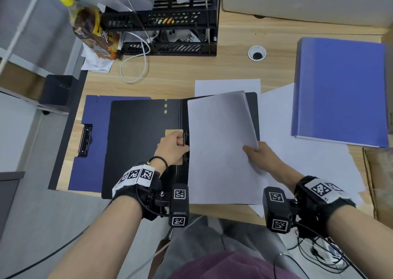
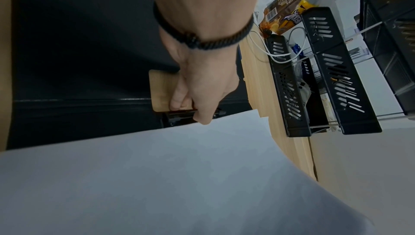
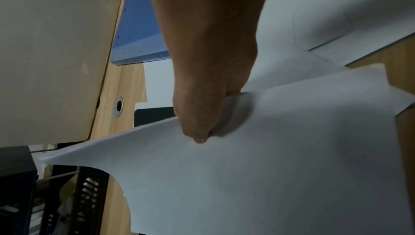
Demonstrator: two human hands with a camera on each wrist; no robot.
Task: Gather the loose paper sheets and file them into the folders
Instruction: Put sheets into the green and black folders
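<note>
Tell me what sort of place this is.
Most likely an office desk: a wooden desktop with a cable grommet, black stacked document trays, and folders, one black folder lying open.

both forearms reach forward, each wrist strapped with a black marker-tagged band. the left hand (image 1: 172,145) sits curled, fingers hooked on a black metal clip (image 1: 186,139). the right hand (image 1: 260,154) pinches a stack of white paper sheets (image 1: 219,147) at its right edge, thumb on top.

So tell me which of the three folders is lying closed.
The light blue folder at the far right of the desk, shut flat. The black folder in front of the person lies spread open, on top of the dark blue clip folder, also open.
</note>
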